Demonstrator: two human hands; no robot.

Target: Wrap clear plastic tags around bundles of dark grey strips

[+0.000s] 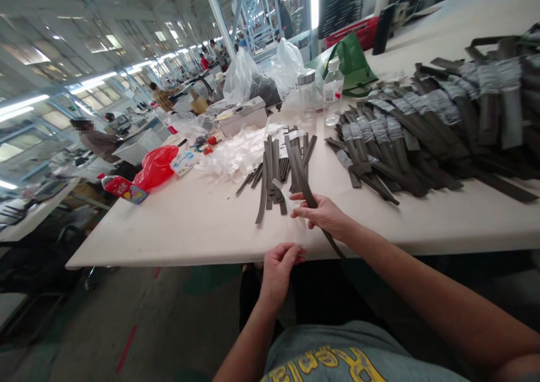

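My right hand (323,216) is closed around a long, dark grey flat strip (302,174), which runs from the pile beyond it down past the table edge. Closer to me, my left hand (280,266) is pinched shut at the table's front edge; what its fingertips hold, if anything, is too small to make out. A thin translucent piece (287,197) shows beside my right fingers. Just past the hands lies a loose pile of dark grey strips (272,168). Left of that pile is a heap of white, translucent pieces (236,154).
Many bundled dark strips (422,117) cover the right of the table (181,224). At the back stand a lidded jar (307,92), a clear bottle (333,92) and a green bag (352,67). A red bag (156,165) and a drink bottle (124,188) lie left.
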